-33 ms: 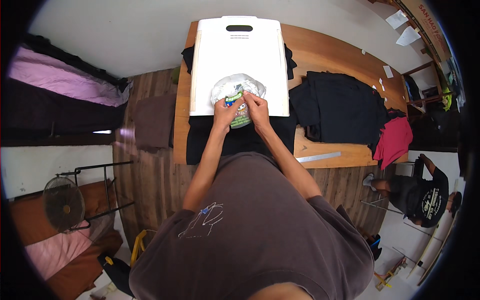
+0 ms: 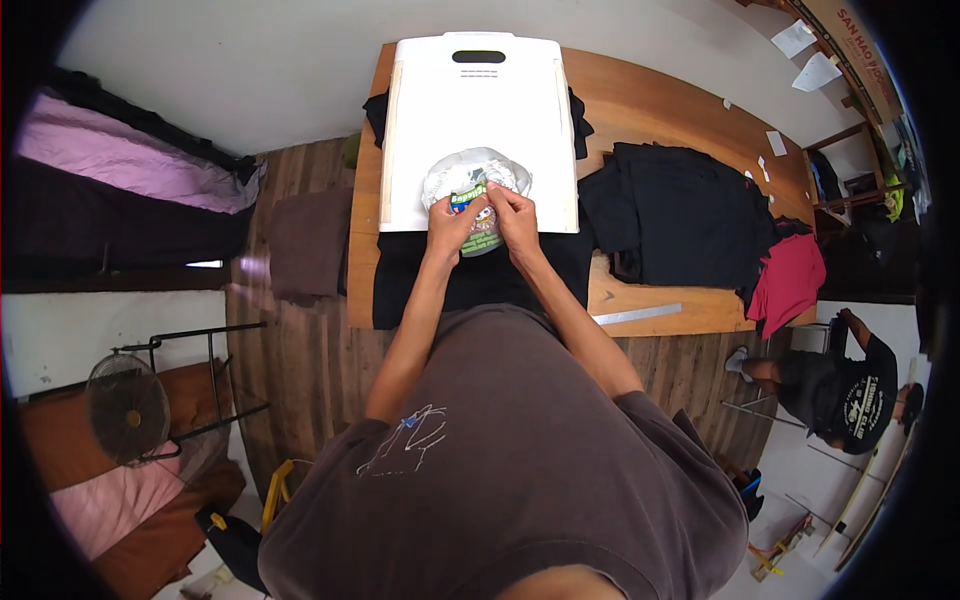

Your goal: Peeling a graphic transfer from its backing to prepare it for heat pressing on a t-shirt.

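I see left hand (image 2: 447,228) and right hand (image 2: 515,218) both pinching green printed patch (image 2: 478,215) at white board (image 2: 480,110) near edge; black garment (image 2: 470,280) beneath, placement unfinished.

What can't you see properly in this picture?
Head view:
- The small colourful sheet: its picture is too small, and the left hand and right hand cover its sides.
- The black shirt: mostly hidden under the white board.
- The seated person: blurred near the rim.

A green-and-multicolour printed sheet (image 2: 478,215) lies on a white board (image 2: 480,110) over black cloth (image 2: 420,280).
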